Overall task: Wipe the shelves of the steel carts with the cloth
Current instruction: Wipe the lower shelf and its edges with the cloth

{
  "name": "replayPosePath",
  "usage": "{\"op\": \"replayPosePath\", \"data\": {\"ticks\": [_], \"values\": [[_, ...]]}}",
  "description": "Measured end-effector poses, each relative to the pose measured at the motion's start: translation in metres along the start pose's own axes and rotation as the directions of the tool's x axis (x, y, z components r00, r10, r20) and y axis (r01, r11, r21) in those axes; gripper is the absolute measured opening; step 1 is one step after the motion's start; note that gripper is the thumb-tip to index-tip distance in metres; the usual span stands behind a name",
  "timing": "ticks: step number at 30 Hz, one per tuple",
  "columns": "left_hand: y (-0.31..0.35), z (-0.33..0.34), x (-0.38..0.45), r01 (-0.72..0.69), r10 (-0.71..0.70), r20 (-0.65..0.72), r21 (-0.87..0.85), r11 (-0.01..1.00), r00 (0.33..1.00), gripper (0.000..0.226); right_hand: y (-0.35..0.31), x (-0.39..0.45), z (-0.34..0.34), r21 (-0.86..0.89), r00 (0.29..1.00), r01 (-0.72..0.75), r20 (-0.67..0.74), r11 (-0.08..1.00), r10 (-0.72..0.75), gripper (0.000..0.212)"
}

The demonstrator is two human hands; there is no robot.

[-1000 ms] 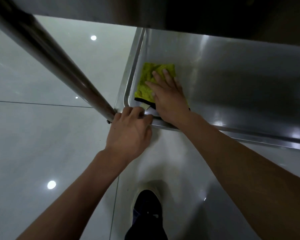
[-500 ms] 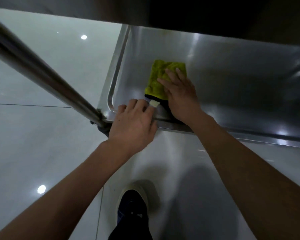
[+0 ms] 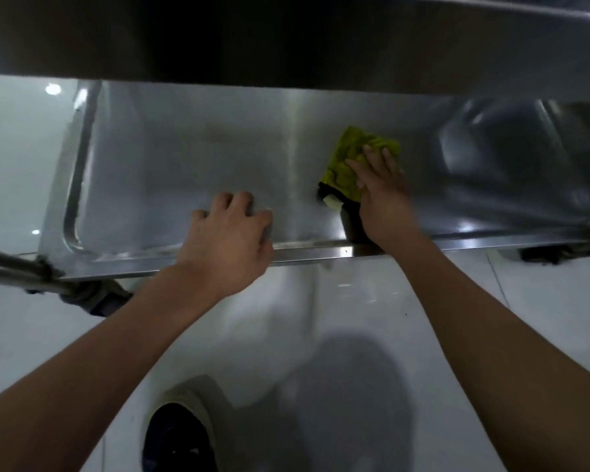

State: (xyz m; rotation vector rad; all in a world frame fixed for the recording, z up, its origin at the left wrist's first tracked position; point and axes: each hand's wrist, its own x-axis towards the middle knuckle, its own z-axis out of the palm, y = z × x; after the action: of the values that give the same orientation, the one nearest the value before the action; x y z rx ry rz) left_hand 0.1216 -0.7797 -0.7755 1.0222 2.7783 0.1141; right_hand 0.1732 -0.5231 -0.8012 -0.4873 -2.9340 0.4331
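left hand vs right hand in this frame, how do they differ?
The right hand lies flat with straight fingers, pressing the cloth onto the shelf; the left hand holds nothing, its fingers bent and resting on bare steel. The right hand reaches further into the shelf; the left hand sits at the front rim. Both are bare and touch the same shelf.
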Motion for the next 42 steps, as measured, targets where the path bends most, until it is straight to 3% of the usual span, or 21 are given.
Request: {"op": "replayPosePath", "data": {"ticks": [4,12,15,16,18,22,32,37,42], "values": [[0.002,0.002,-0.001,-0.034,0.034,-0.037,0.013,0.999,0.999,0.035,0.037,-0.003,-0.014,-0.113,0.995,-0.103,-0.028,0.988,0.101,0.045],[-0.002,-0.005,-0.005,-0.065,0.065,0.020,0.006,0.998,0.998,0.050,0.028,0.000,-0.008,-0.073,0.991,-0.130,-0.007,0.989,0.130,0.045],[-0.019,-0.017,-0.011,-0.040,0.045,0.023,-0.189,0.981,0.999,0.049,0.018,0.003,-0.005,-0.077,0.991,-0.135,0.007,0.988,0.136,0.045],[-0.029,-0.021,-0.016,-0.014,0.007,-0.026,-0.265,0.964,1.000,0.046,0.013,0.004,-0.003,-0.080,0.992,-0.124,0.011,0.989,0.125,0.046],[-0.051,-0.026,-0.029,0.052,-0.090,-0.136,-0.258,0.965,0.987,0.045,0.001,0.008,0.002,-0.078,0.995,-0.095,0.017,0.992,0.096,0.046],[-0.083,-0.029,-0.047,0.231,-0.239,-0.059,-0.121,0.965,0.969,0.037,-0.031,0.023,0.017,-0.058,0.999,-0.042,0.025,0.997,0.043,0.045],[-0.102,-0.014,-0.058,0.140,-0.139,0.012,-0.095,0.986,0.990,0.046,-0.182,0.069,0.070,0.096,0.960,0.235,0.132,0.967,-0.246,0.048],[-0.112,-0.008,-0.066,0.114,-0.108,0.061,-0.112,0.987,0.992,0.055,-0.252,0.085,0.085,0.293,0.908,0.273,0.237,0.916,-0.346,0.049],[-0.107,-0.007,-0.071,0.101,-0.097,0.064,-0.065,0.993,0.993,0.059,-0.278,0.086,0.090,0.355,0.870,0.327,0.249,0.876,-0.425,0.047]]}}
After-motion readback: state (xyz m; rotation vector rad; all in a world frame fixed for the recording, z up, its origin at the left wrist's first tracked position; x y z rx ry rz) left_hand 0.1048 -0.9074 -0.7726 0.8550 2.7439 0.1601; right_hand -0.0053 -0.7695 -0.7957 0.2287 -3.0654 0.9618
